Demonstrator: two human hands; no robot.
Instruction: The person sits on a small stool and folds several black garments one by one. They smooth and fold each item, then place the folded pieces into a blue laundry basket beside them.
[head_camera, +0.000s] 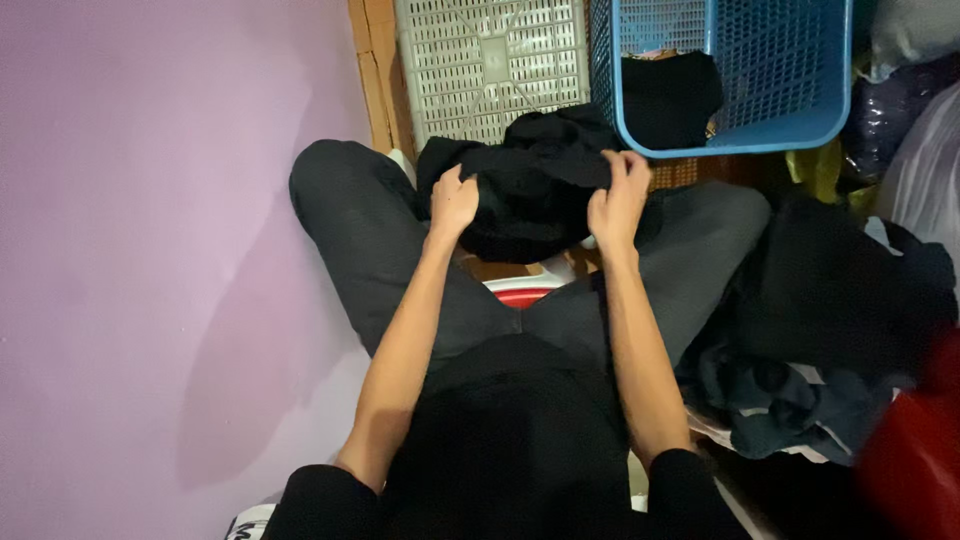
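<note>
Dim, warm indoor light, soft and even. Broad faint shadow on the pink wall (150, 250), well left of the fingers. Black cloth (530, 190) under the fingertips reduced to featureless dark. Slight overall softness; blur at the lower right edge.

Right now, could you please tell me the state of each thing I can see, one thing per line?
Left hand: closed, gripping the black garment.
Right hand: closed, gripping the same garment.
Black garment: bunched up, held over the knees.
Blue basket: open on top, dark cloth inside.
White crate: behind the garment; contents cannot be told.
Pile of dark clothes: heaped, unfolded, beside the right leg.
</note>
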